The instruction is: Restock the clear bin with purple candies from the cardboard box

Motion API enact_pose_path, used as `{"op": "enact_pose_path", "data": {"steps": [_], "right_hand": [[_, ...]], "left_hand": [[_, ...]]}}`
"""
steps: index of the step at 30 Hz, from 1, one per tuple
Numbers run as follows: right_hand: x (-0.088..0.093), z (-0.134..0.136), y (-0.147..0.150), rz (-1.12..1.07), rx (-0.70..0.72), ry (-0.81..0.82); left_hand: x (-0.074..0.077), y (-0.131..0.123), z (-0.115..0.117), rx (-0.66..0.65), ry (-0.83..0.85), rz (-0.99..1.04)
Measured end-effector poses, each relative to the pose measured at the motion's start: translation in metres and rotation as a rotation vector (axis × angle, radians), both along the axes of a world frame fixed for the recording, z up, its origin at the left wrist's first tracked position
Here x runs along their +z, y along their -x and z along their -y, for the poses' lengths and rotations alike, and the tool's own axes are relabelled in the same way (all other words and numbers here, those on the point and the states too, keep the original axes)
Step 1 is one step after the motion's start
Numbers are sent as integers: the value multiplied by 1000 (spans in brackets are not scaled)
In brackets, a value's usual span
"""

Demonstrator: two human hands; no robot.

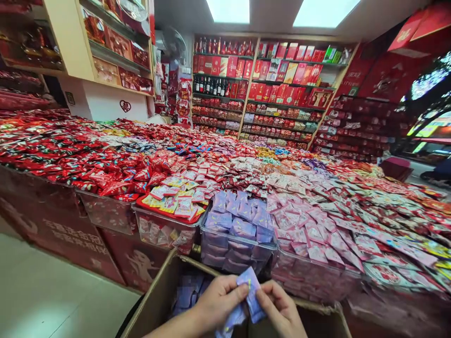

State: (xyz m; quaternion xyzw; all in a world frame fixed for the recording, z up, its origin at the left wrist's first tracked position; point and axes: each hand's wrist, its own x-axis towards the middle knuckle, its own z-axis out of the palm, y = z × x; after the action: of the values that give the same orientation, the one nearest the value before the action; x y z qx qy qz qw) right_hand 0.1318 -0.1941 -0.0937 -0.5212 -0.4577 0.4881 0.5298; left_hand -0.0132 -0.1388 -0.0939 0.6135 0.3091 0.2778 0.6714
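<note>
Between my two hands is a small purple candy packet [251,290], tilted, above an open cardboard box [155,293]. My left hand [220,300] pinches its left side with thumb and fingers. At its right edge, my right hand [280,310] grips it the same way. Another purple packet [234,319] shows just below my left hand; whether it is held I cannot tell. More purple packets [186,295] lie inside the box at the left. Just beyond the box stands a clear bin [232,244] filled with rows of matching purple packets.
Left of the purple bin is a bin of yellow and pink packets [176,202]; right of it, pink packets [317,234] are heaped. Red packets [120,180] cover the display further left. Shelves [251,89] with bottles and red boxes line the back. Tiled floor [70,291] lies at the left.
</note>
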Motion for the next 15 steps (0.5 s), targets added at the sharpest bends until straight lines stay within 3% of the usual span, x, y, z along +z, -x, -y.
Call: {"op": "enact_pose_path", "data": {"steps": [7, 15], "right_hand": [[3, -4, 6, -106, -76, -22], [-16, -7, 8, -150, -23, -46]], "left_hand": [[5, 0, -2, -26, 129, 52], [6, 6, -2, -19, -53, 17]]}}
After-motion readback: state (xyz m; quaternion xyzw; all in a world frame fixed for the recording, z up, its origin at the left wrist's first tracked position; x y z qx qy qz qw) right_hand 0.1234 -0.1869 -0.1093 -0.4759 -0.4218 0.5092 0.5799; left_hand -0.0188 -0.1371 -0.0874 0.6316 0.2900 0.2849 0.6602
